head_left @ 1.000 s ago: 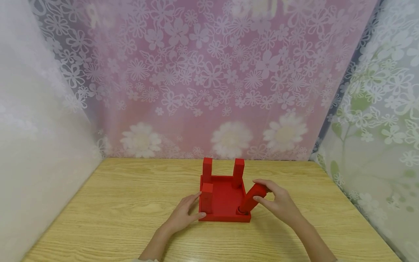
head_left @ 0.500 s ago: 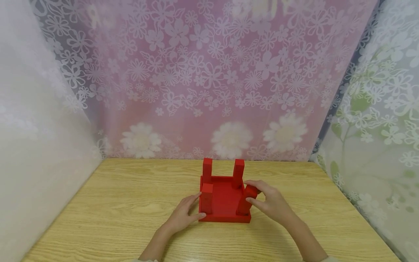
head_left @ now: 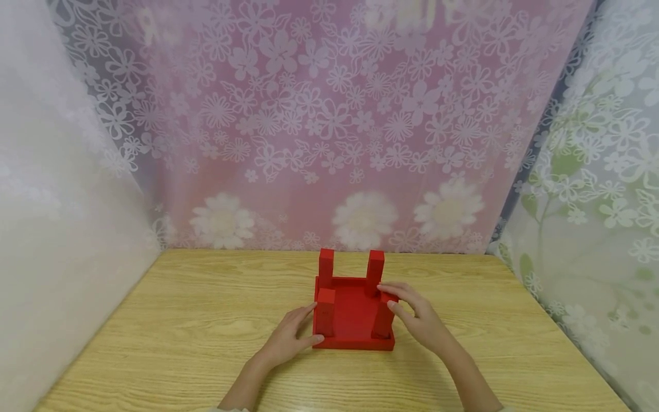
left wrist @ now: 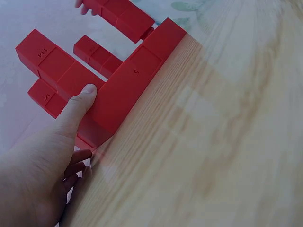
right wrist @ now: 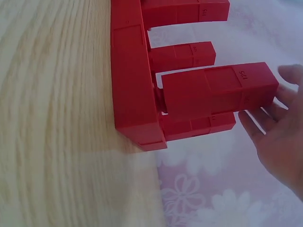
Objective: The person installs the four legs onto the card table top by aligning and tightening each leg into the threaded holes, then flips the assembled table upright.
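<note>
So on the left you've got the left hand (head_left: 288,337) resting on the wooden table (head_left: 170,320), pressed against the left side of the red tray (head_left: 355,342). Fingers are mostly straight and spread a bit, thumb along the front left corner, not really wrapped around anything, just bracing it. The near-left leg (head_left: 325,312) stands upright right by those fingertips.

The tray itself sits flat around the middle of the table, a bit toward the back, with four red square legs sticking up from its corners. The two far ones, back-left leg (head_left: 326,266) and back-right leg (head_left: 375,270), stand straight near the flowery pink curtain (head_left: 329,114).

Moving right, the near-right leg (head_left: 383,317) is upright in its corner, and the right hand (head_left: 419,320) has its fingertips on the top of it, thumb on one side and fingers over the other, a light pinch. In the right wrist view the fingers (right wrist: 265,125) look fairly extended, only touching the leg's end.
</note>
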A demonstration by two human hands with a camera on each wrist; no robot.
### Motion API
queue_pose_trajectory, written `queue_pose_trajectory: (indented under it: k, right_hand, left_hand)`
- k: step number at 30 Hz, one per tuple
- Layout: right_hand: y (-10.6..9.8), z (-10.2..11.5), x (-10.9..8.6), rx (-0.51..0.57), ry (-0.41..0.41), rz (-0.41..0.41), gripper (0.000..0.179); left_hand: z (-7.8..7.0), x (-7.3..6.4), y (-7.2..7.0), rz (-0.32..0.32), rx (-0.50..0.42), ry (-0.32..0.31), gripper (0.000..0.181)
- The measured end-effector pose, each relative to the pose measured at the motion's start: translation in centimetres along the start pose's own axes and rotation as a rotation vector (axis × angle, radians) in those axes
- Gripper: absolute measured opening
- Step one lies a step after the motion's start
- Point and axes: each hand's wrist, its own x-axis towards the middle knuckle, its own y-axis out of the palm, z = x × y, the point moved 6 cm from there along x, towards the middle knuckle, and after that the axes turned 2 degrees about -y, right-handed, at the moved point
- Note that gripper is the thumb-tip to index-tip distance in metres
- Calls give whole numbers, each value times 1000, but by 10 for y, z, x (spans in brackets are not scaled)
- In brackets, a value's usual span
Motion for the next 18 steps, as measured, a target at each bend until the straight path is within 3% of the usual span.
queue_pose_trajectory:
  k: [4, 11, 14, 18]
  right_hand:
    - [5, 2, -1, 231, 11, 51, 35]
    - [8, 0, -3, 393, 26, 56, 34]
    - [8, -4, -3, 403, 41, 29, 34]
    - [5, -6, -3, 286, 49, -57, 31]
  left_hand:
    - [-1, -1, 0, 3, -7, -5, 74]
    - [-1, -1, 1, 2, -9, -5, 73]
    - [-1, -1, 0, 2, -4, -4, 73]
    - [-2, -1, -1, 4, -4, -7, 73]
